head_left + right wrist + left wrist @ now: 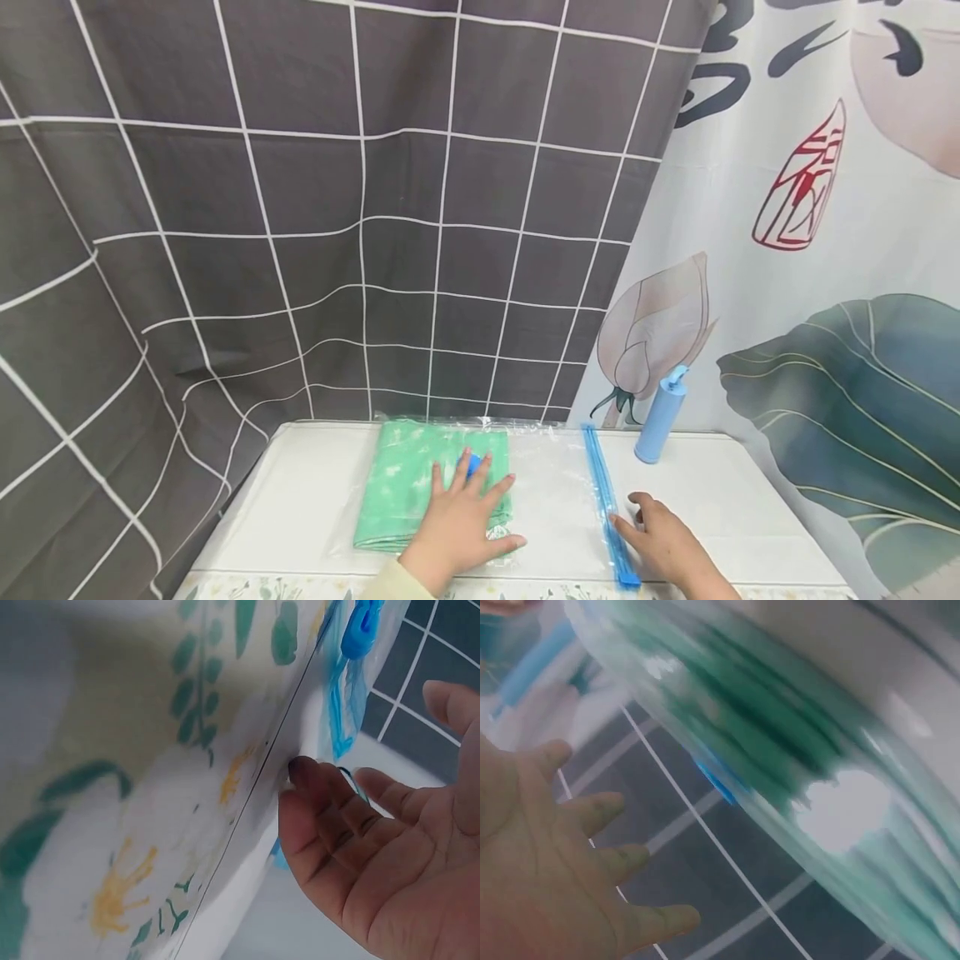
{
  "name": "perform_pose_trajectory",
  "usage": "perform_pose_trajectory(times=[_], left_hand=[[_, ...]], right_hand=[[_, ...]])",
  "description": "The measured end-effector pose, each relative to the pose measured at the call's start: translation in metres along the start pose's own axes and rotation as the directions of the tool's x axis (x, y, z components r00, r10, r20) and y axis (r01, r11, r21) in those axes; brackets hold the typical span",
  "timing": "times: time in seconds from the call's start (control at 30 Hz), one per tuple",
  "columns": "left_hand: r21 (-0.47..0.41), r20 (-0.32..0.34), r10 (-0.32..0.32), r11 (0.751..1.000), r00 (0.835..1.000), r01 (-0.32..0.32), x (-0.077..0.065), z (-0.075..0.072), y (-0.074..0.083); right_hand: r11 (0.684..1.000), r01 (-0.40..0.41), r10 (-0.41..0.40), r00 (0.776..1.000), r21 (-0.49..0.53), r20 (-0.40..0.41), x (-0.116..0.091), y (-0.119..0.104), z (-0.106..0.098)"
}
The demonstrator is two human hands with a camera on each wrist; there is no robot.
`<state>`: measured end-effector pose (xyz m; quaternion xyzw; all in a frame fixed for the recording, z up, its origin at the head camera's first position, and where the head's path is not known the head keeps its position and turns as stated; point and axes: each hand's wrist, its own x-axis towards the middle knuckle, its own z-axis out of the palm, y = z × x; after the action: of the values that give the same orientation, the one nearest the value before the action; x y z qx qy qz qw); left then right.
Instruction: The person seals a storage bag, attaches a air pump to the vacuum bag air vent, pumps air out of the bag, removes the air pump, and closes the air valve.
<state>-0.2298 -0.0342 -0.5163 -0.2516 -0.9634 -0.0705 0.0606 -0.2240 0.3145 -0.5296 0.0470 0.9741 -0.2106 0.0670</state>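
Observation:
A folded green cloth with white patches [397, 492] lies inside a clear plastic zip bag [551, 500] on the white table. My left hand [461, 525] is spread above the cloth, near a round blue valve [471, 463] on the bag. In the left wrist view, a gap shows between the open palm [547, 870] and the bagged cloth [757, 727]. Along the bag's right edge runs a blue zip strip [603, 492], with a blue slider [628, 578] at its near end. Just right of the strip, my right hand [663, 542] has loosely bent fingers and holds nothing.
A blue hand pump [660, 421] stands upright at the table's back right. Behind the white table [300, 492] hang a dark grid-patterned curtain [397, 183] and a white printed one [720, 208]. Floral cloth [112, 825] covers the table's front side.

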Motion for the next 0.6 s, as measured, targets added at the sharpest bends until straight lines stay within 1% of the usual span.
perform_pose_trajectory(times=[0.1, 0.17, 0.27, 0.43, 0.6], left_hand=[[0.062, 0.027, 0.055, 0.996, 0.998, -0.057, 0.004, 0.004, 0.017], [0.112, 0.043, 0.090, 0.989, 0.995, -0.095, 0.007, 0.007, 0.026], [0.164, 0.067, 0.136, 0.976, 0.988, -0.146, 0.009, 0.013, 0.038], [0.194, 0.098, 0.190, 0.959, 0.977, -0.206, 0.015, 0.018, 0.056], [0.176, 0.124, 0.249, 0.947, 0.960, -0.269, 0.020, 0.021, 0.072]], right_hand=[[0.999, -0.021, 0.021, 1.000, 0.027, 0.011, -0.002, 0.000, 0.002], [0.998, -0.034, 0.033, 0.999, 0.046, 0.022, -0.003, 0.000, 0.002], [0.996, -0.052, 0.049, 0.998, 0.070, 0.045, -0.005, -0.001, 0.003], [0.989, -0.093, 0.084, 0.994, 0.118, 0.073, -0.009, -0.003, 0.001], [0.973, -0.151, 0.135, 0.986, 0.176, 0.102, -0.013, -0.004, 0.000]])
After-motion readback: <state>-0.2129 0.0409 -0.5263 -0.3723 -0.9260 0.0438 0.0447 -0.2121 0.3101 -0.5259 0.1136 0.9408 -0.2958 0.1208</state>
